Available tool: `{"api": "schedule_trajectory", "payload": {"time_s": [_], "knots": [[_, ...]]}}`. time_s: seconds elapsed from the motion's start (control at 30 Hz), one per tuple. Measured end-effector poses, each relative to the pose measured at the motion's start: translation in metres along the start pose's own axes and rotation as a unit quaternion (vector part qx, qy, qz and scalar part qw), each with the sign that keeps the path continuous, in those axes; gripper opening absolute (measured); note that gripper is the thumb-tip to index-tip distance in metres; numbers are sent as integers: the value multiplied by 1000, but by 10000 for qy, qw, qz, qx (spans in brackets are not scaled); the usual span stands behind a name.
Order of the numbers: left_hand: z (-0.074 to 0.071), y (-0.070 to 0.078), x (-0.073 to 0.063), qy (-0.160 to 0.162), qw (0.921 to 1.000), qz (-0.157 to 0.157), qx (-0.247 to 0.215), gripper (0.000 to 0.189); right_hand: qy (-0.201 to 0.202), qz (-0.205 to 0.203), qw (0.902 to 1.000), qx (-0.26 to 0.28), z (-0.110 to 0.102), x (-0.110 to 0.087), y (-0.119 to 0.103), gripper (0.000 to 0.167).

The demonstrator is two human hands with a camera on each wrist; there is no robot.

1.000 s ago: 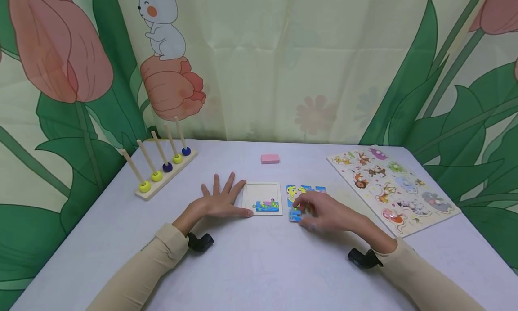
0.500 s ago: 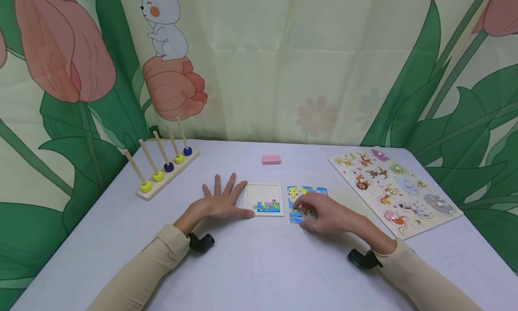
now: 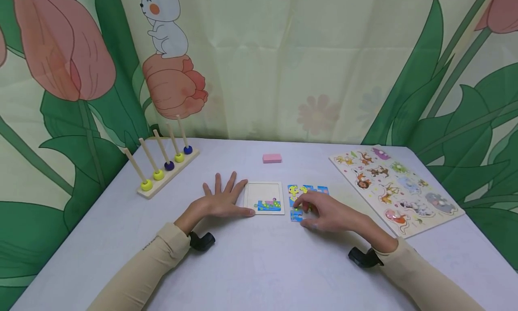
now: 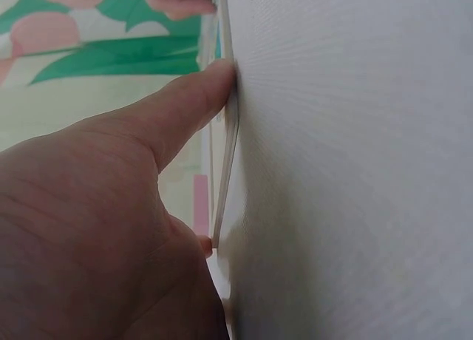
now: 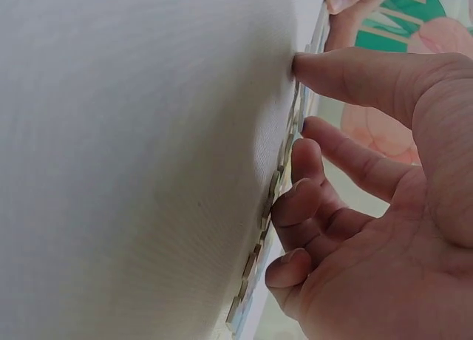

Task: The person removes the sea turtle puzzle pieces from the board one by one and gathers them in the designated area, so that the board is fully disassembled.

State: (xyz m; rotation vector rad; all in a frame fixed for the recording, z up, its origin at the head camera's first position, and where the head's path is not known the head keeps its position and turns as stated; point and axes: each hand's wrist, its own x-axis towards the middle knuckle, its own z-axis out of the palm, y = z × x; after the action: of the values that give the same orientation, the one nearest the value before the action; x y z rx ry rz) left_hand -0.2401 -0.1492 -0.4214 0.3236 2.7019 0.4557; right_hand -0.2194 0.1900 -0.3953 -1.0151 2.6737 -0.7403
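My left hand (image 3: 218, 203) lies with its fingers spread beside a small pale puzzle frame (image 3: 247, 198). Its thumb and index finger touch the frame's left side. Several joined jigsaw pieces (image 3: 268, 206), with a blue and green picture, fill the lower right part of the frame. To the right, my right hand (image 3: 323, 210) hovers low over a group of loose blue and yellow jigsaw pieces (image 3: 296, 190). Its fingers are bent loosely, with fingertips at the pieces and the thumb (image 5: 325, 70) near the tabletop. Part of the group is hidden under this hand.
A wooden stand (image 3: 154, 189) with upright pegs and yellow and dark blue beads is at the left. At the back middle lies a pink block (image 3: 272, 158). An animal peg board (image 3: 376, 212) lies at the right. A printed curtain (image 3: 251, 77) hangs behind the table.
The head view shifts slightly. Both hands stay in nearly the same places, the left at the frame and the right over the loose jigsaw pieces.
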Motion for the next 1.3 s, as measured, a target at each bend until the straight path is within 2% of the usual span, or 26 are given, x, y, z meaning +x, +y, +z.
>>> {"api": "schedule_trajectory", "payload": {"time_s": [0.5,0.73,0.9,1.1,1.3], "knots": [[2,-5,3,-68,9999,24,79,114,11,-126,9999,-85,2,-1,-1,33],[1,-4,3,-34,9999,36,116,114,3,-226,9997,-38,1,3,-6,27],[0,-3,3,-118,9999,-17,121,114,24,-332,9994,37,2,15,-14,25],[-2,-1,1,-147,9998,-20,110,113,-44,-206,9997,111,4,35,-23,25],[-1,0,0,-86,9999,-15,124,112,-122,-420,9990,60,7,56,-33,26]]}}
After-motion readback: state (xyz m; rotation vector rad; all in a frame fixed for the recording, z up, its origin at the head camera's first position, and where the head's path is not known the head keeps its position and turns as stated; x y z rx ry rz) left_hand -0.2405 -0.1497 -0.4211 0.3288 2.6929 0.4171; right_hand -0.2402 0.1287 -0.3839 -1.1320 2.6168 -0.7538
